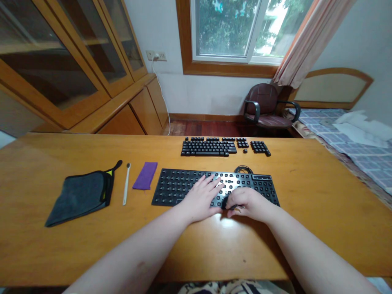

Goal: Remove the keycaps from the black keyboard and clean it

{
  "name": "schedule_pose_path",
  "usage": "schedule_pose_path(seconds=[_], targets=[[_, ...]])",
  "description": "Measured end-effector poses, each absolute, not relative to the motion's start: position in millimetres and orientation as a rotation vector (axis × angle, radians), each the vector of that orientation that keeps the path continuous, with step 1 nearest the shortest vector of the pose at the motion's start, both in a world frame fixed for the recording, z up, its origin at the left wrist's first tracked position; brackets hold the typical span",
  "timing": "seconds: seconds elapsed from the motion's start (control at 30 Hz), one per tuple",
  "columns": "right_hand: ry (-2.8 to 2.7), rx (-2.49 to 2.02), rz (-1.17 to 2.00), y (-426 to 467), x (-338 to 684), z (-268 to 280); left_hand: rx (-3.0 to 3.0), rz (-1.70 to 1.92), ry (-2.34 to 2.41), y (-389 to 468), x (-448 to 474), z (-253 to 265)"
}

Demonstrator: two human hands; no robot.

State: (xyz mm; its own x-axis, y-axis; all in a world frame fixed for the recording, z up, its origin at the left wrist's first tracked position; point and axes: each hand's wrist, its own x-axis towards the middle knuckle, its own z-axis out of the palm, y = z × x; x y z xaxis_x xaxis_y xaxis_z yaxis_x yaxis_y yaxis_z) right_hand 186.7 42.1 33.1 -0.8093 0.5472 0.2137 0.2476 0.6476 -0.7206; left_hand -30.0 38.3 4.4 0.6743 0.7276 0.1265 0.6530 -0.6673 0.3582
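Note:
A black keyboard base (171, 183) with its keycaps off lies on the wooden table in front of me. My left hand (202, 198) rests flat across the middle of it, fingers spread. Close by on the right, my right hand (246, 203) is curled over the base's front edge, fingertips pinched together. Something small and dark shows at those fingertips, too hidden to name. Beyond the base, loose black keycaps (209, 148) are laid out in keyboard order, with the number pad keycaps (260, 148) at their right end.
Left of the base are a purple cloth (145, 175), a white toothbrush (126, 183) and a folded grey cloth (82, 196). A coiled black cable (243, 168) lies behind the base. Past the table stand a chair (265, 104), a bed (352, 139) and a wooden cabinet (122, 110).

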Motion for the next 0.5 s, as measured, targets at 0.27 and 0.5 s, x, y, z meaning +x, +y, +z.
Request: schedule_pose_path(seconds=[0.27, 0.5], targets=[[-2.569, -0.718, 0.730, 40.9, 188.5, 28.4, 2.588, 0.377, 1.092, 39.2, -30.7, 3.4], [-2.562, -0.725, 0.440, 40.8, 187.0, 10.9, 2.557, 0.358, 1.083, 43.6, -31.1, 4.1]])
